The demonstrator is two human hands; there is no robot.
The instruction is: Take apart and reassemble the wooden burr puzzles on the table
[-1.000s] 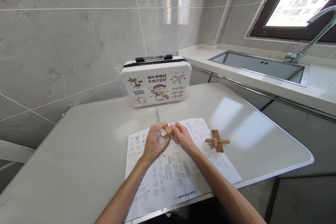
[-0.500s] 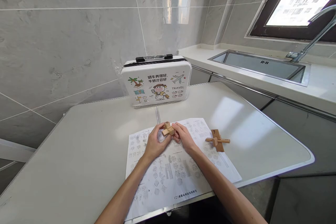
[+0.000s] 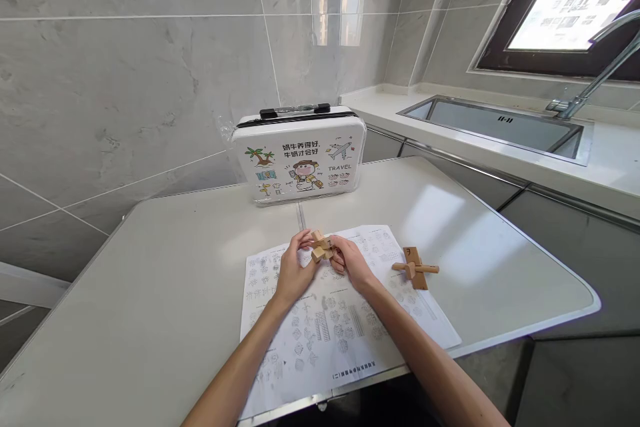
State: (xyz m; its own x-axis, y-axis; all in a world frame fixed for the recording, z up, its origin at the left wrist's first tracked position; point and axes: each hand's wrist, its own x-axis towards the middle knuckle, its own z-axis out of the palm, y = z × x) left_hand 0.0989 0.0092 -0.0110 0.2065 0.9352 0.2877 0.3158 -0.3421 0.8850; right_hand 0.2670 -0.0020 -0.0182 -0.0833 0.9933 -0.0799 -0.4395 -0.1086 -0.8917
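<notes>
Between my hands, just above the printed sheet (image 3: 320, 347), is a small wooden interlocking puzzle (image 3: 320, 251) made of crossed blocks, one face marked with a dark figure. My left hand (image 3: 295, 268) grips its left side, thumb below and fingers behind. From the right, my right hand (image 3: 351, 259) pinches the puzzle, its fingers curled and partly hidden. Right of my right hand, a second wooden puzzle (image 3: 414, 268) with crossed pieces lies at the sheet's right edge.
A white case (image 3: 303, 160) in clear plastic wrap stands at the back of the pale table (image 3: 150, 300) against the tiled wall. To the right is a counter with a sink (image 3: 495, 123) and a tap (image 3: 575, 103).
The puzzle in my hands has turned, so its numbered face now shows toward the right. My fingers have shifted slightly around it; the second puzzle stays where it was.
</notes>
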